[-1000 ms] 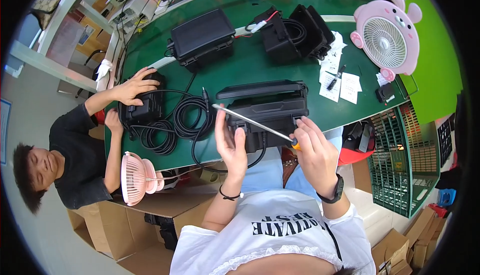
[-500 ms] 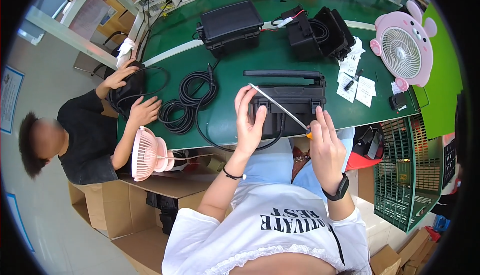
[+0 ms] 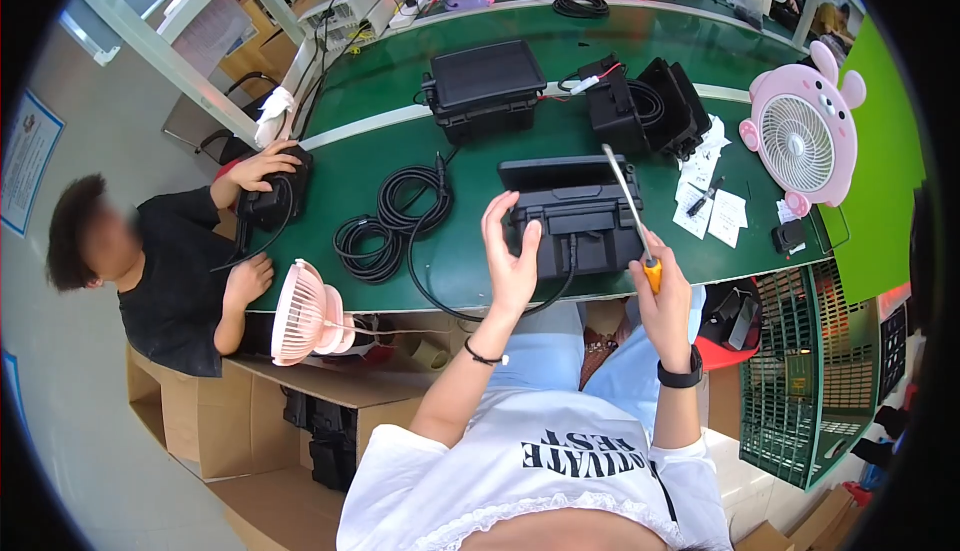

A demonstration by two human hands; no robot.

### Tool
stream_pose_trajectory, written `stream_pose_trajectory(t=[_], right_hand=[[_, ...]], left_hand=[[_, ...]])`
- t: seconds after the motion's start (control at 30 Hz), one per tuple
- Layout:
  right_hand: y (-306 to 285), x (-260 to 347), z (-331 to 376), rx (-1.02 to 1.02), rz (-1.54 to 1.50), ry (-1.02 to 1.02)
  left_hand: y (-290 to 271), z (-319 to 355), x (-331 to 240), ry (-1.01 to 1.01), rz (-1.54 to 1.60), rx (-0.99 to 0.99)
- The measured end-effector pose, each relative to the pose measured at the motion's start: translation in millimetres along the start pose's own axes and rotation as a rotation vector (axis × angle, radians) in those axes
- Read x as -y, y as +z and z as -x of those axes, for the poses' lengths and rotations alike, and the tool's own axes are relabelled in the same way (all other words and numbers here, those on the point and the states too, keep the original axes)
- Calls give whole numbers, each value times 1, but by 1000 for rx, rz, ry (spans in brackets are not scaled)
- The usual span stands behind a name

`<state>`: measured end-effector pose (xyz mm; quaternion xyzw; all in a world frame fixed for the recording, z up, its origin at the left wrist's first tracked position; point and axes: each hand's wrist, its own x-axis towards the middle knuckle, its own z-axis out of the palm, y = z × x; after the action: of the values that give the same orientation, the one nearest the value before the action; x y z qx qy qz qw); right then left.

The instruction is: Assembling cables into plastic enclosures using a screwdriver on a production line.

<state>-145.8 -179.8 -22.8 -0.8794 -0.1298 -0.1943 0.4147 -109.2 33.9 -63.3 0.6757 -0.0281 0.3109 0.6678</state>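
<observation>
A black plastic case (image 3: 592, 251) stands at the near edge of the green table in front of me, its flat dark lid panel (image 3: 560, 170) at the far side. My left hand (image 3: 512, 261) is at the case's left side, thumb and fingers apart, seemingly against its edge. In my right hand (image 3: 668, 303) is a screwdriver (image 3: 653, 273) with an orange handle. Its long metal shaft points up and away, over the case's right part. From the case's front a black cable (image 3: 440, 303) curves left to a coiled cable (image 3: 412, 201).
Behind stand another closed black case (image 3: 487, 81) and an opened one (image 3: 640, 111) with cable inside. A pink fan (image 3: 800, 141), papers (image 3: 730, 213) and a pen lie right. On the left, a co-worker (image 3: 175, 251) handles a black box (image 3: 272, 201) near a small pink fan (image 3: 305, 316).
The screwdriver has swung from slanting across the case to nearly upright, and my right hand has dropped lower. My left hand stays beside the case. The co-worker's near hand has drawn back.
</observation>
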Motion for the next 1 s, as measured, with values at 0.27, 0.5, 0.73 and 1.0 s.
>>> stream_pose_trajectory(t=[0.27,0.5,0.73,1.0], right_hand=[[-12,-24,30,117,-148,298],[-11,-2,29,119,-44,124],[-18,12,29,121,145,33],[-13,14,27,72,211,-57]], left_hand=[[-37,5,-15,-52,-367,-176],[-40,-31,-53,282,-809,88],[-8,-77,-50,209,-1065,600],[-14,-88,-40,256,-1034,637]])
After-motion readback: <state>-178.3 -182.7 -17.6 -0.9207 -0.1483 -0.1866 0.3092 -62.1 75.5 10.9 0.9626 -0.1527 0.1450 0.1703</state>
